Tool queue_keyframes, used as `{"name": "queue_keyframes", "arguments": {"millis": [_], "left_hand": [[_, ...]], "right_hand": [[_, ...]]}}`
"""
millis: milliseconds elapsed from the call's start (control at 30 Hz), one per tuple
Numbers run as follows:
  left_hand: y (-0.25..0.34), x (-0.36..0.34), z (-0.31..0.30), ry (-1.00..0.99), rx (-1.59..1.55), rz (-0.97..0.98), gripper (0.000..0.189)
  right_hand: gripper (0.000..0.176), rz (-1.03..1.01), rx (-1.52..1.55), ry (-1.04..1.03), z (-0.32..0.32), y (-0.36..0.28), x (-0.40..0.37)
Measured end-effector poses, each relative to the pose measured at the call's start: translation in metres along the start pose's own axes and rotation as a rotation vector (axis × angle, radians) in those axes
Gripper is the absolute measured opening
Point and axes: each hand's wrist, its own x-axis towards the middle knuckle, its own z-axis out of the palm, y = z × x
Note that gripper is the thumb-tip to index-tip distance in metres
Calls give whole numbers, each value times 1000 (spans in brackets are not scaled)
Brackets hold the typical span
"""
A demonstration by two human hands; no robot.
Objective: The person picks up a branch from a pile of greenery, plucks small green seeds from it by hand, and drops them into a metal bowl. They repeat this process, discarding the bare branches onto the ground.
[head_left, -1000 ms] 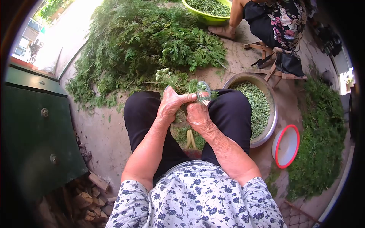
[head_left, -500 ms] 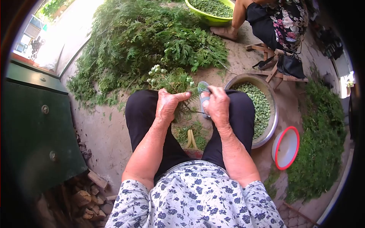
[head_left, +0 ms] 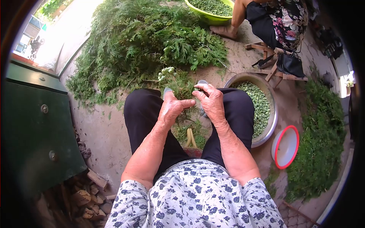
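Observation:
My left hand [head_left: 173, 109] is closed round a leafy conifer sprig [head_left: 179, 84] between my knees, its thumb pointing right. A cluster of pale green cones [head_left: 166, 73] sits at the sprig's far end. Beside the sprig's right side is my right hand [head_left: 212, 102], fingers bent and thumb close to the fingertips; what they pinch is too small to make out. Just right of my right knee stands a wide metal basin [head_left: 272, 127] holding many small green cones [head_left: 259, 110].
A large heap of conifer branches [head_left: 140, 41] lies ahead. Beyond it are a yellow-green tub [head_left: 209, 17] of cones and a seated person [head_left: 262, 22]. At right are a red-rimmed bowl [head_left: 287, 147] and more greenery [head_left: 315, 152]; at left, a dark green cabinet [head_left: 38, 133] and firewood [head_left: 85, 199].
My right hand has turned, its fingers now bent near the sprig's upper right. The sprig and its cone cluster have shifted slightly right, and my left hand has moved a little right and down.

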Motion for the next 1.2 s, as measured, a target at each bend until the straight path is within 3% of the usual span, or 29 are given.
{"name": "queue_keyframes", "arguments": {"millis": [100, 167, 200, 267, 300, 367, 433, 533, 600, 900, 1200], "left_hand": [[-12, 6, -5, 6, 102, -131, 22], [-39, 15, -16, -142, 262, 231, 17], [-33, 13, -12, -142, 261, 230, 17], [-10, 4, 0, -60, -73, -93, 15], [-5, 1, 3, -60, -74, -92, 15], [0, -3, 5, -69, -174, -84, 15], [0, -3, 7, -78, -190, -74, 15], [1, -4, 9, -119, -225, -58, 16], [3, -5, 11, -148, -247, -50, 16], [13, -9, 18, -282, -363, 23, 17], [25, -17, 19, -232, -325, 16, 17]], "right_hand": [[21, 3, 11, -15, -2, 1, -2], [19, -104, 9, 45, 2, 3, -3], [19, -103, 8, 45, 2, 2, -4], [14, 3, 43, 19, 2, -1, -5], [14, 2, 42, 19, 1, -2, -6], [11, 253, 315, 20, 0, -4, -7], [11, 282, 351, 13, -3, -11, -8], [10, 132, 107, 97, -3, -20, -8], [8, -148, -91, 231, -2, -25, -7], [11, 16, -69, 226, -16, -46, -9], [12, -40, -109, 281, -20, -59, -5]]}}
